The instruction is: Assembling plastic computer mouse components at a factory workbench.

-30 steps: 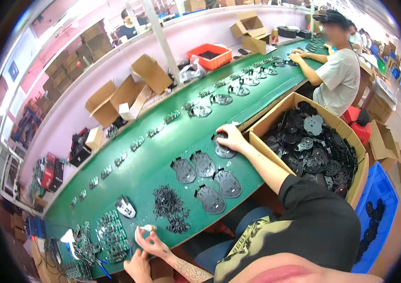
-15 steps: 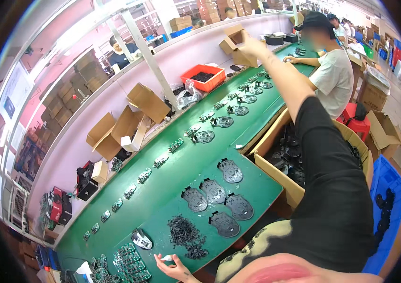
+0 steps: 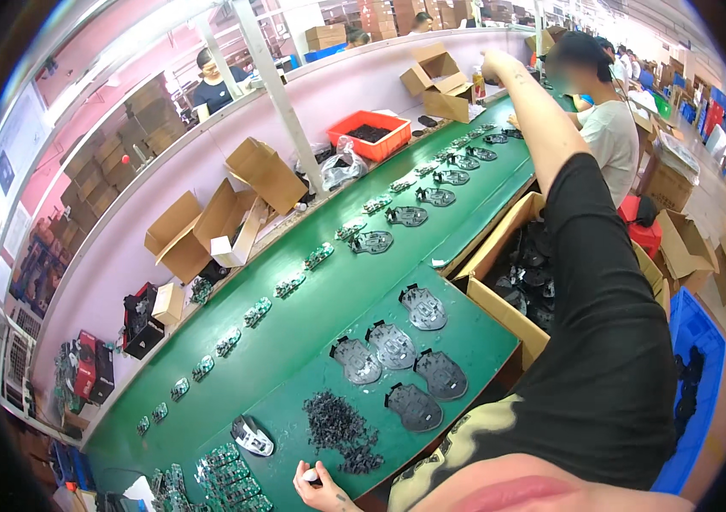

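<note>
My left hand [image 3: 322, 491] is at the lower middle edge of the green table [image 3: 474, 328]. Its fingers pinch a small white rounded object [image 3: 311, 474] whose kind is unclear. Beside it are a heap of small black parts [image 3: 339, 427], a white-and-black mouse shell [image 3: 253, 436] and rows of green circuit boards [image 3: 230, 478]. Several dark mouse bases [image 3: 414, 408] lie farther right. My right arm reaches far up and away. My right hand [image 3: 501, 65] is raised near a yellowish bottle [image 3: 479, 83]; its fingers are too small and hidden to read.
A line of circuit boards and mouse bases runs along the green belt [image 3: 294, 328]. Open cardboard boxes [image 3: 265, 177] and an orange bin [image 3: 370, 136] stand along the far side. A carton of black parts [image 3: 542, 339], a blue crate [image 3: 694, 401] and a seated co-worker [image 3: 606, 128] are right.
My right hand has shifted to the right and slightly higher, and the yellowish bottle now shows near it. My left hand moved a little right, still pinching the white object. The view shifted slightly.
</note>
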`<state>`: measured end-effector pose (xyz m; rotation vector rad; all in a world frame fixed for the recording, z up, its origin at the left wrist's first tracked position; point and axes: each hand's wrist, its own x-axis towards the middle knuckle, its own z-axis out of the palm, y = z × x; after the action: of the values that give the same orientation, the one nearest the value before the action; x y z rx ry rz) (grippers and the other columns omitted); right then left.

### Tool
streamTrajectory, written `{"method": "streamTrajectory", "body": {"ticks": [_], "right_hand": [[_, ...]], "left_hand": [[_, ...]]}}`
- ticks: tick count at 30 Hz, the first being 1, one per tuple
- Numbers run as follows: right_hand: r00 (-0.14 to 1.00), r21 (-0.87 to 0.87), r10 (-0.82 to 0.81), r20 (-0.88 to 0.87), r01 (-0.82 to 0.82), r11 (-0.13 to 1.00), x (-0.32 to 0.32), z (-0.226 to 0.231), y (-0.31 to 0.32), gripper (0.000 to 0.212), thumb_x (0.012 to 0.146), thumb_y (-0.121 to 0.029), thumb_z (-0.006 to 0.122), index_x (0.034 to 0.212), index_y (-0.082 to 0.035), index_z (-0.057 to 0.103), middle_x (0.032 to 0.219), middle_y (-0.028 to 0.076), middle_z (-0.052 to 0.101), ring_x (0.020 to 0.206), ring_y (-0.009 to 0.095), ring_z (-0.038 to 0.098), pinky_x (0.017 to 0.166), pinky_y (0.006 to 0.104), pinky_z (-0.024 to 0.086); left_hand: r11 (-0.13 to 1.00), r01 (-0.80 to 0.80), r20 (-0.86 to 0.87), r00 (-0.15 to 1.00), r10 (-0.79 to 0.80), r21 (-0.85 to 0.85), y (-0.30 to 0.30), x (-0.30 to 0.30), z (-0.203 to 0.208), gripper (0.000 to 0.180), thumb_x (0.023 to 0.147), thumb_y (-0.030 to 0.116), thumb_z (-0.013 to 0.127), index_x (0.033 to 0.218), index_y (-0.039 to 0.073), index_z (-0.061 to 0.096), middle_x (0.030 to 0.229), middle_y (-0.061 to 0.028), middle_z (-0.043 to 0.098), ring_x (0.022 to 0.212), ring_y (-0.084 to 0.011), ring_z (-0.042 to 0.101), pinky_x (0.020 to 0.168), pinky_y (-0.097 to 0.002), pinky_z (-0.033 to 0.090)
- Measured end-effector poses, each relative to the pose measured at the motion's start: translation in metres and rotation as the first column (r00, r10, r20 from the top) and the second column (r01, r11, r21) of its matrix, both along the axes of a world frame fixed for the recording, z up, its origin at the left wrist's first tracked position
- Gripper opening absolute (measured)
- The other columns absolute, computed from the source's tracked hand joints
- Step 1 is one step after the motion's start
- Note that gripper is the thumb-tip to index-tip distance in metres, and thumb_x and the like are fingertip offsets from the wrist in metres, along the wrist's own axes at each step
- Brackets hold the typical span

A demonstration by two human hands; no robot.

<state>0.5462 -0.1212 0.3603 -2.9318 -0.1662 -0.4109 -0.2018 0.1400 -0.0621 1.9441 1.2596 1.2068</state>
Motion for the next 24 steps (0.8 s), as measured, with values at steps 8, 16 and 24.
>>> {"method": "streamTrajectory", "body": {"ticks": [8, 16, 24], "right_hand": [[0.518, 0.070, 0.802, -0.297, -0.826, 0.560, -0.188, -0.183, 0.064, 0.061, 0.076, -0.039, 0.071, 0.125, -0.005, 0.056, 0.094, 0.013, 0.069, 0.082, 0.023, 0.066, 0.077, 0.0345, 0.053], [0.374, 0.325, 0.918, -0.134, -0.858, 0.397, -0.246, -0.324, 0.091, 0.049, 0.075, -0.041, 0.072, 0.112, -0.011, 0.064, 0.110, 0.014, 0.057, 0.107, 0.033, 0.051, 0.093, 0.0414, 0.042], [0.330, 0.329, 0.942, 0.056, -0.897, 0.295, -0.254, -0.323, 0.116, 0.033, 0.072, -0.025, 0.073, 0.095, -0.003, 0.064, 0.092, 0.013, 0.060, 0.094, 0.032, 0.055, 0.084, 0.0408, 0.043]], "left_hand": [[0.992, -0.052, -0.017, 0.999, 0.051, -0.113, -0.026, 0.012, 0.045, 0.049, 0.076, 0.014, 0.078, 0.119, 0.004, 0.057, 0.100, -0.0090, 0.062, 0.086, -0.0182, 0.059, 0.074, -0.0304, 0.048], [0.980, -0.004, 0.048, 0.999, 0.013, -0.199, -0.023, 0.016, 0.034, 0.056, 0.075, 0.012, 0.080, 0.123, 0.003, 0.054, 0.102, -0.0088, 0.061, 0.086, -0.0177, 0.056, 0.074, -0.0292, 0.047], [0.980, -0.127, -0.021, 0.992, 0.126, -0.153, -0.026, 0.030, 0.071, 0.053, 0.068, 0.015, 0.082, 0.116, 0.006, 0.061, 0.098, -0.0097, 0.066, 0.091, -0.0245, 0.061, 0.082, -0.0350, 0.048]]}}
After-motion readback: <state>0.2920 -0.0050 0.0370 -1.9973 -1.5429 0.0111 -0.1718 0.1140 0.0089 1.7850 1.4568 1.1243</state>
